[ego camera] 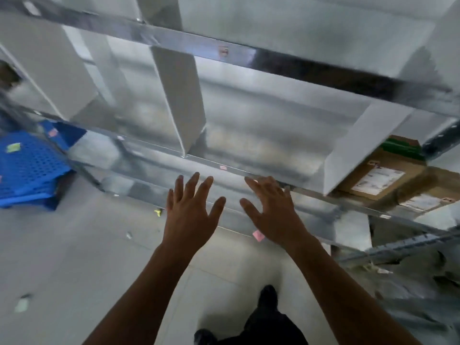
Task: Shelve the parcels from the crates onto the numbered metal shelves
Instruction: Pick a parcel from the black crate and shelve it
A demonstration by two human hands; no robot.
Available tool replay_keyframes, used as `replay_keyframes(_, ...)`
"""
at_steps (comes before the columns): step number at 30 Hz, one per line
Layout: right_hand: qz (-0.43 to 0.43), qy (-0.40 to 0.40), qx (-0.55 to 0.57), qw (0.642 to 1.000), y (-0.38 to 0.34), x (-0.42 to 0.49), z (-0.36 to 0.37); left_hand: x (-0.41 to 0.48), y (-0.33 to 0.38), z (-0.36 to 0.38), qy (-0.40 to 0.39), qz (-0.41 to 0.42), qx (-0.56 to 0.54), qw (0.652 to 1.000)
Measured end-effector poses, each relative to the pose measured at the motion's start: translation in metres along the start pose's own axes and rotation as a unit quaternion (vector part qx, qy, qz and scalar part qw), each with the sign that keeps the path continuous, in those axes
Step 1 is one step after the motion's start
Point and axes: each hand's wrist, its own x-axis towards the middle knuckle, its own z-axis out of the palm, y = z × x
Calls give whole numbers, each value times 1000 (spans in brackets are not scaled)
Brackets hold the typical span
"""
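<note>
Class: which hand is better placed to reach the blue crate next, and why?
Left, probably: the left hand is open, empty and nearer the blue crate; the right hand sits toward the shelved cardboard parcels.

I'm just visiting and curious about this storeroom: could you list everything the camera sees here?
metal shelves: one rack, silver, top and middle
dividers: at least three, white, upright on the shelves
parcels: at least two, brown, lower shelf at right
crate: count unclear, blue, low at left
stickers: three, pink, shelf front edges
scraps: few, pale, on the floor
shoes: two, black, bottom edge
left hand: one, open and empty, before the shelf edge
right hand: one, open and empty, beside the left
</note>
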Motion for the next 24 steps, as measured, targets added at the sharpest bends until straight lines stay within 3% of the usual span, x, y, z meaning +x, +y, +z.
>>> replay_keyframes(6, -120, -61, 1, 991, -133, 73, 57, -18, -129, -73, 74, -140, -8, 987)
replay_keyframes(11, -222, -129, -9, 966, -249, 140, 126, -36, -239, -113, 118, -276, -8, 954)
replay_keyframes(16, -321, -189, -9, 928, -377, 203, 202, -56, -349, -167, 168, -381, 12, 909)
replay_keyframes(24, -485, -263, -12, 834, -599, 241, 285, -117, -485, -268, 266, -520, 44, 810)
